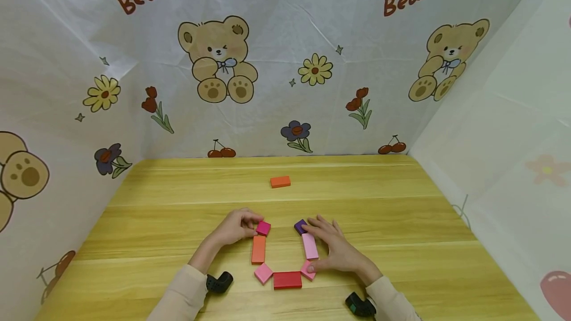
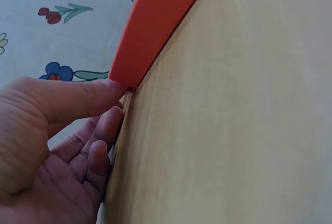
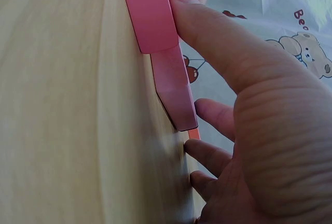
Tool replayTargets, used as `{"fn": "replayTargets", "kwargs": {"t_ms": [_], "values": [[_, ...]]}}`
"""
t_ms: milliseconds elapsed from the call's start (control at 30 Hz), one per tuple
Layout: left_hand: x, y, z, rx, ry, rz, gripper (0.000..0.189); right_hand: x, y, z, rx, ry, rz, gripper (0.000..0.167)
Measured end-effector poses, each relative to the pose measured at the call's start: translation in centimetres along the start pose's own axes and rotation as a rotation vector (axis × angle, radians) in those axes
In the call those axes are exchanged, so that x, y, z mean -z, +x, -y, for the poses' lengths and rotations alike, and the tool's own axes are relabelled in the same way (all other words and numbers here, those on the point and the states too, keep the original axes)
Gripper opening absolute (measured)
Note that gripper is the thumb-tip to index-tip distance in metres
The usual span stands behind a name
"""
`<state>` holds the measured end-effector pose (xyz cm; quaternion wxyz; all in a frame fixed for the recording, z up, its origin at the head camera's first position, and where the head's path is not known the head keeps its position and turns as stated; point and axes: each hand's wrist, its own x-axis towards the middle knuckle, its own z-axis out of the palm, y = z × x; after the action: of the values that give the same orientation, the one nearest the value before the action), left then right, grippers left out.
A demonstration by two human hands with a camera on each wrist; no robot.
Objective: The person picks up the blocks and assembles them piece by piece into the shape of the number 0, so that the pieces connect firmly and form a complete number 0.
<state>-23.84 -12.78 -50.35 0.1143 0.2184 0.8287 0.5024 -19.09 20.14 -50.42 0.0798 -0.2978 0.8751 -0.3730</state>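
Observation:
Several coloured blocks form a U on the wooden table. My left hand [image 1: 237, 227] pinches the magenta block [image 1: 263, 228] at the U's upper left end, right above an upright orange block [image 1: 258, 250]. In the left wrist view the thumb tip overlaps the near end of an orange-red block [image 2: 155, 24]. My right hand [image 1: 336, 247] spreads over the right side, with its thumb on the tilted pink block [image 1: 308, 270] and a fingertip at the purple block [image 1: 300, 226]. Between these two lies a light pink block [image 1: 310, 246].
A red block [image 1: 287, 280] forms the bottom of the U, with another tilted pink block [image 1: 263, 273] at its left. Farther back on the table lies a separate orange block [image 1: 280, 182]. A bear-printed cloth [image 1: 276, 113] hangs behind the table [image 1: 178, 187].

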Motion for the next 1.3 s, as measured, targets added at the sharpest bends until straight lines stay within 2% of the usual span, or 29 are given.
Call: {"fn": "replayTargets", "kwargs": {"t_ms": [200,700,1100,1300], "values": [[-0.04,0.02,0.01,-0.017,-0.017,0.006,0.036,0.08,-0.1,-0.09,0.016,0.003,-0.005,0.092],[0.28,0.28,0.39,-0.043,0.039,0.034,0.03,-0.05,-0.03,0.0,-0.013,0.0,-0.003,0.092],[0.67,0.32,0.34,-0.035,0.029,0.059,0.031,0.02,0.03,0.34,-0.029,0.001,0.002,0.091],[0.7,0.22,0.21,-0.027,0.013,0.067,0.038,-0.03,0.01,0.13,-0.02,-0.003,0.0,0.092]]}}
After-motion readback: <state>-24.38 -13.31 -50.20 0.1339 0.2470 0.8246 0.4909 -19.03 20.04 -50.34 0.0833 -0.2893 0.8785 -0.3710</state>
